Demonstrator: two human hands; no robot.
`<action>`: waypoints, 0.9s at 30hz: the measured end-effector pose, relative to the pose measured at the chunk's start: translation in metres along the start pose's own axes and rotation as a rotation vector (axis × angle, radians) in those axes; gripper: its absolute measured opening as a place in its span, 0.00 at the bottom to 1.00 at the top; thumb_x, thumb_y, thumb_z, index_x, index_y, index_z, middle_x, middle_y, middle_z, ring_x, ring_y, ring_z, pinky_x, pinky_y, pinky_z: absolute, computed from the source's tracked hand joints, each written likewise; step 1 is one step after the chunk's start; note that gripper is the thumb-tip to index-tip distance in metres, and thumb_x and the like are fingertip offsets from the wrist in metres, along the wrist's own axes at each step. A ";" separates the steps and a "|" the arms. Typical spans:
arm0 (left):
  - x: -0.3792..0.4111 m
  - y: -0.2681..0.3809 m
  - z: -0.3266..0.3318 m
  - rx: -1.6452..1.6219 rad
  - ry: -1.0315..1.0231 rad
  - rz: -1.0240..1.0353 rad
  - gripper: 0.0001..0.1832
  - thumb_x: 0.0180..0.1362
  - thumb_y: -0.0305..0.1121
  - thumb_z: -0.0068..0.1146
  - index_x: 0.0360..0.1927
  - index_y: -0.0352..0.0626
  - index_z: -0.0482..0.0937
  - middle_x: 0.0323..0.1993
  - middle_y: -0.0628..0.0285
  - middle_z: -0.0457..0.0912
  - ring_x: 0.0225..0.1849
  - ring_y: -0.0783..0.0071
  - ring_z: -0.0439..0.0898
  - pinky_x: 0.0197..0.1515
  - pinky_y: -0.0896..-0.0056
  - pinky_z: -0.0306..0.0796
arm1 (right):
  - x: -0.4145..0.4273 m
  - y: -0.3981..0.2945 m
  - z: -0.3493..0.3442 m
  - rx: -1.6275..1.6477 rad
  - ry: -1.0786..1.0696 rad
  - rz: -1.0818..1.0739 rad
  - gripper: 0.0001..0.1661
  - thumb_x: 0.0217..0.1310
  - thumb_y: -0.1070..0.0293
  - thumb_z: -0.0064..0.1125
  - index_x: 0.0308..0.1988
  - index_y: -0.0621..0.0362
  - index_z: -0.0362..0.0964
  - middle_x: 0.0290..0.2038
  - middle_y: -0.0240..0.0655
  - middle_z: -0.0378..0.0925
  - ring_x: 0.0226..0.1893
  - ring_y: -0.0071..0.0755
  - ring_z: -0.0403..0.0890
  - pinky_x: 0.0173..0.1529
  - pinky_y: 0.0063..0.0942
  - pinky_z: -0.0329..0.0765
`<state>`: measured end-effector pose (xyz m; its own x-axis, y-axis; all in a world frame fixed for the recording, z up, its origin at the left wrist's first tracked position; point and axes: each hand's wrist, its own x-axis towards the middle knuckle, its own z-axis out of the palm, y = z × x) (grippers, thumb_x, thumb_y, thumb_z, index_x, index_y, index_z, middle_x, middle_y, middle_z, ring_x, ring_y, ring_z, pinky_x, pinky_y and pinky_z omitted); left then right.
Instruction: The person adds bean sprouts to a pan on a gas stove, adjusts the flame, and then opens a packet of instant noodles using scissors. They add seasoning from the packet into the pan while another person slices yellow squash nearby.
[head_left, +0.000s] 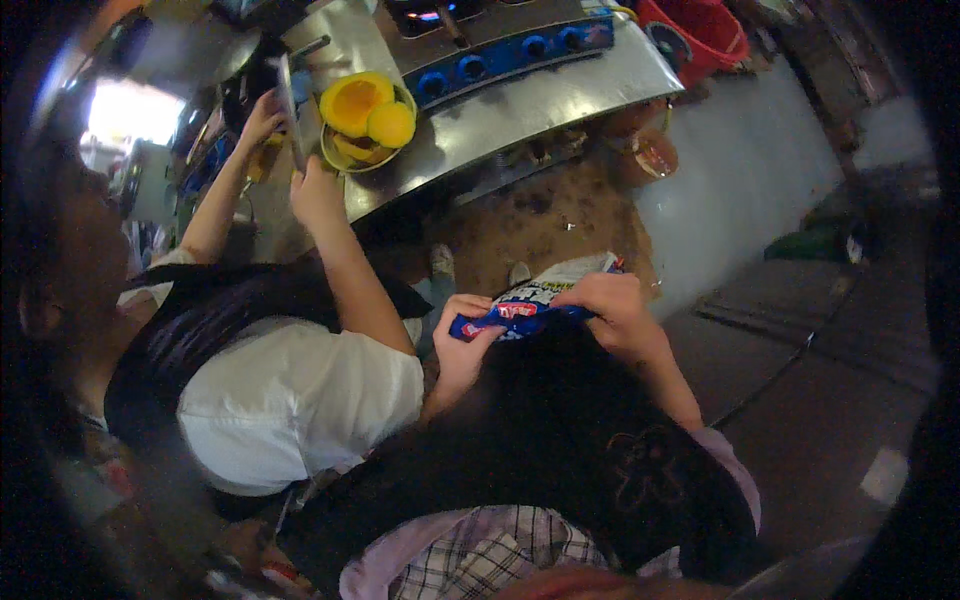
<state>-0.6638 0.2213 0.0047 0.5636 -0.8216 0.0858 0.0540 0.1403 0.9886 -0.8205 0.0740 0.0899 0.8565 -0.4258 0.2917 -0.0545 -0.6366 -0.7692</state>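
Observation:
A blue and white plastic packet (525, 309) with printing on it is held level in front of my black apron (555, 420). My left hand (463, 341) pinches its left end between thumb and fingers. At the other side, my right hand (619, 307) grips the packet's upper right edge. The blue part between my hands looks folded or crumpled, and its pale end points away from me. What is inside the packet cannot be seen.
To my left a co-worker in a white sleeve (300, 397) holds a large knife (291, 112) near a bowl (334, 159) of cut pumpkin (358, 101). A lit gas stove (472, 67) stands on the steel counter (525, 116). Beyond are a red bucket (697, 37) and a cardboard-brown floor covering (540, 214).

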 end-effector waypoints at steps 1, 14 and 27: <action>0.011 0.000 0.008 0.069 0.018 0.041 0.16 0.31 0.17 0.63 0.26 0.38 0.70 0.32 0.57 0.72 0.38 0.67 0.72 0.44 0.71 0.65 | 0.007 0.008 -0.011 -0.006 -0.028 -0.003 0.20 0.29 0.80 0.50 0.33 0.59 0.71 0.25 0.39 0.72 0.27 0.45 0.74 0.31 0.35 0.70; 0.076 0.029 0.079 1.025 -0.073 0.505 0.12 0.29 0.19 0.55 0.22 0.37 0.68 0.18 0.57 0.68 0.20 0.61 0.69 0.21 0.68 0.64 | 0.097 0.113 -0.113 0.268 -0.433 -0.101 0.14 0.47 0.72 0.48 0.38 0.59 0.71 0.35 0.41 0.76 0.36 0.43 0.76 0.40 0.32 0.72; 0.058 0.041 0.125 1.423 0.316 -0.097 0.10 0.36 0.26 0.62 0.22 0.42 0.70 0.15 0.53 0.71 0.19 0.52 0.71 0.22 0.61 0.64 | 0.274 0.140 -0.093 0.020 -1.267 -0.921 0.14 0.51 0.68 0.48 0.36 0.65 0.71 0.30 0.50 0.74 0.34 0.48 0.75 0.39 0.41 0.70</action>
<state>-0.7316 0.1102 0.0654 0.7693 -0.6163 0.1681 -0.6362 -0.7151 0.2896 -0.6413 -0.1920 0.1148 0.4475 0.8943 0.0056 0.7086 -0.3508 -0.6123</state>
